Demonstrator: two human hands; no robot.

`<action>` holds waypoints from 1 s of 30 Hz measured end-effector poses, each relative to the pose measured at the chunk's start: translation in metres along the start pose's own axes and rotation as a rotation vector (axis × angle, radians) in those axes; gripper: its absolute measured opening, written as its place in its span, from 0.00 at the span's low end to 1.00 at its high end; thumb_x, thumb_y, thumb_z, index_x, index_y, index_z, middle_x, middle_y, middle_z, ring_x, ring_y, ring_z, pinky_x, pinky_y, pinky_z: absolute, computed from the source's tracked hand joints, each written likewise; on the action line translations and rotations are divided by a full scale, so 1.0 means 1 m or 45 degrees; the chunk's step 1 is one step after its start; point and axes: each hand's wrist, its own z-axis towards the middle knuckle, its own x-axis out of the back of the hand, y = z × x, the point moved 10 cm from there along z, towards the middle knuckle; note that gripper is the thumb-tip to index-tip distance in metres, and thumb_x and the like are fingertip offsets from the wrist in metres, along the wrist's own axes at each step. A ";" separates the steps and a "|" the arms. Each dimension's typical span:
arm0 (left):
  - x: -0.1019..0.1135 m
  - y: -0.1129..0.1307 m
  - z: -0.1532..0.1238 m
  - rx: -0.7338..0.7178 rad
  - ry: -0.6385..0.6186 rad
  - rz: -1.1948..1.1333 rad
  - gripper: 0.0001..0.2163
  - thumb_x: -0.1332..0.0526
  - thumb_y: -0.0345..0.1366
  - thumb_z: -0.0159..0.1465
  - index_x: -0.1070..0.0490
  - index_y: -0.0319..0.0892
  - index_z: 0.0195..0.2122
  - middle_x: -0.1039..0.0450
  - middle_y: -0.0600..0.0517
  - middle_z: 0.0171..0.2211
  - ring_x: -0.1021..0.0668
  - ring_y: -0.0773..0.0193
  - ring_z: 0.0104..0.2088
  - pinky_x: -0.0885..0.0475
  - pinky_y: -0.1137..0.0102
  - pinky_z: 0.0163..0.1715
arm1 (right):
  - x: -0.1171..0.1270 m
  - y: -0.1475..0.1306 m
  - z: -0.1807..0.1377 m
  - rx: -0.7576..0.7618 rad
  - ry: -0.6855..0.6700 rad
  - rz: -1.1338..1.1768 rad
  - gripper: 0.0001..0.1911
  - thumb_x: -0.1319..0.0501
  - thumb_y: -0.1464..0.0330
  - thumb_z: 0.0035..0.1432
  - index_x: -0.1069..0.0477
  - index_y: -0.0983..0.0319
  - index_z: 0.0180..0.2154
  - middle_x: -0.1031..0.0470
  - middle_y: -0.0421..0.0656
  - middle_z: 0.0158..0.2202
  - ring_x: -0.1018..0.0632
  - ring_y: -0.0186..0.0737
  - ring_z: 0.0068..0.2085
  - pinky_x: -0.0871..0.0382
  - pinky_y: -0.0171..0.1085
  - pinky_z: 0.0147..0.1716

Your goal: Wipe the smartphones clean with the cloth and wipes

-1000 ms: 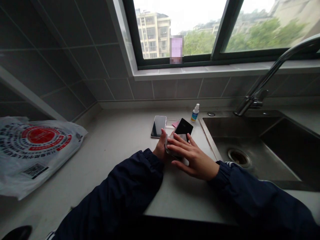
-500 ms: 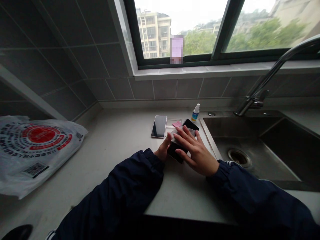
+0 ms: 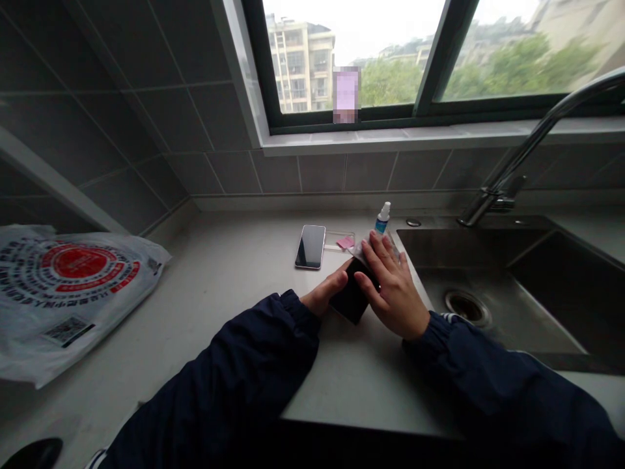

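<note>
A black phone (image 3: 355, 293), tilted above the counter, is held at its left edge by my left hand (image 3: 328, 291), with the thumb on its near face. My right hand (image 3: 390, 280) lies over the phone's upper right part, fingers stretched and pressing a thin whitish cloth (image 3: 356, 250) against it. Most of the cloth is hidden under those fingers. Just beyond the fingertips stands a small spray bottle (image 3: 383, 215) with a white top and blue label. Another phone (image 3: 310, 247) lies face up to the left, beside a clear case (image 3: 334, 235) with a pink piece (image 3: 345, 242) on it.
A steel sink (image 3: 527, 306) with a curved tap (image 3: 517, 159) is on the right. A white plastic bag (image 3: 73, 286) with red print lies at the left of the pale counter (image 3: 219, 260). Behind is a tiled wall under a window.
My right hand and the cloth have slid up and right across the phone, uncovering more of its lower part. The hand now hides the bottle's base. My left thumb has shifted right.
</note>
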 end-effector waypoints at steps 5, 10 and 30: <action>0.005 0.000 -0.001 0.041 0.083 -0.024 0.35 0.38 0.54 0.65 0.41 0.48 0.70 0.44 0.48 0.71 0.43 0.45 0.72 0.47 0.56 0.70 | 0.000 0.007 0.001 -0.078 0.004 0.001 0.35 0.50 0.56 0.72 0.56 0.58 0.73 0.56 0.50 0.75 0.51 0.56 0.74 0.49 0.67 0.67; 0.007 0.001 -0.003 0.139 0.188 -0.116 0.38 0.34 0.52 0.62 0.41 0.45 0.70 0.32 0.41 0.64 0.29 0.41 0.63 0.35 0.53 0.63 | 0.003 0.013 0.003 -0.108 0.049 0.046 0.34 0.48 0.56 0.71 0.50 0.59 0.72 0.48 0.53 0.74 0.44 0.58 0.73 0.46 0.65 0.67; -0.004 -0.004 -0.002 0.110 -0.050 -0.010 0.38 0.39 0.57 0.65 0.44 0.43 0.71 0.38 0.41 0.68 0.36 0.43 0.68 0.43 0.54 0.68 | 0.023 0.015 0.006 -0.015 0.233 0.292 0.29 0.45 0.58 0.69 0.40 0.60 0.67 0.35 0.53 0.65 0.33 0.55 0.66 0.38 0.55 0.66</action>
